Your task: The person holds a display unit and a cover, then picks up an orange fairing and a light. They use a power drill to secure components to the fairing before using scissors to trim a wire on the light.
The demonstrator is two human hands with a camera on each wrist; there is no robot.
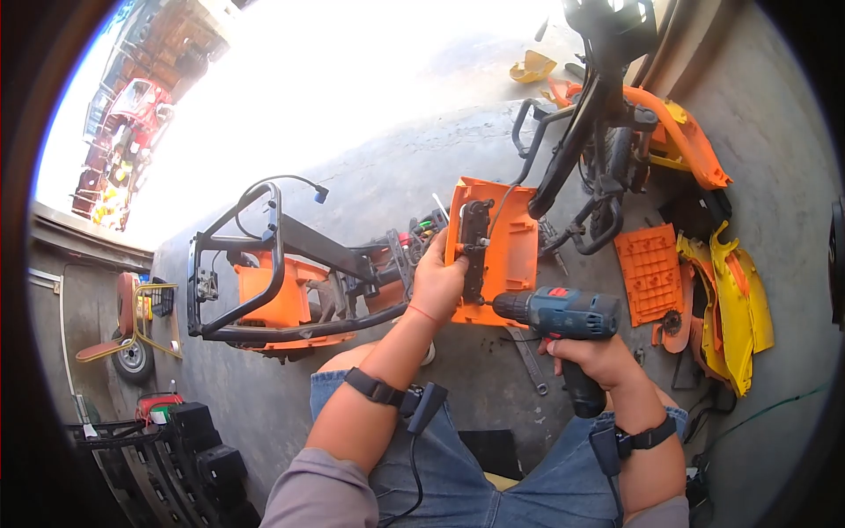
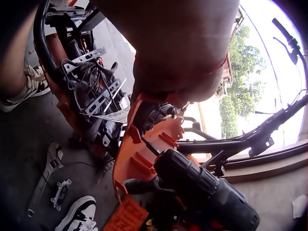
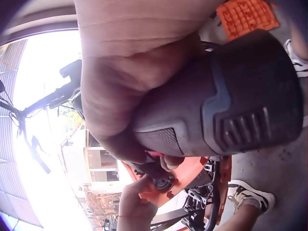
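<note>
My left hand (image 1: 437, 280) grips the edge of an orange plastic panel (image 1: 518, 238), holding it up in front of me. A black fitting (image 1: 476, 242) lies against the panel's inner side, right by my fingers. In my right hand (image 1: 600, 356) is a blue and black cordless drill (image 1: 576, 313), held by its handle and pointed left. The tip of the drill's bit is right at the lower end of the black fitting; the left wrist view shows the bit (image 2: 152, 147) reaching in there. The drill's battery end (image 3: 255, 96) fills much of the right wrist view.
A black vehicle frame (image 1: 280, 304) with orange panels stands at left, and a motorbike-like frame (image 1: 585, 132) at upper right. Orange and yellow panels (image 1: 744, 308) lie on the floor at right. An adjustable wrench (image 1: 528, 363) lies below the held panel. Black parts (image 1: 189, 458) sit at lower left.
</note>
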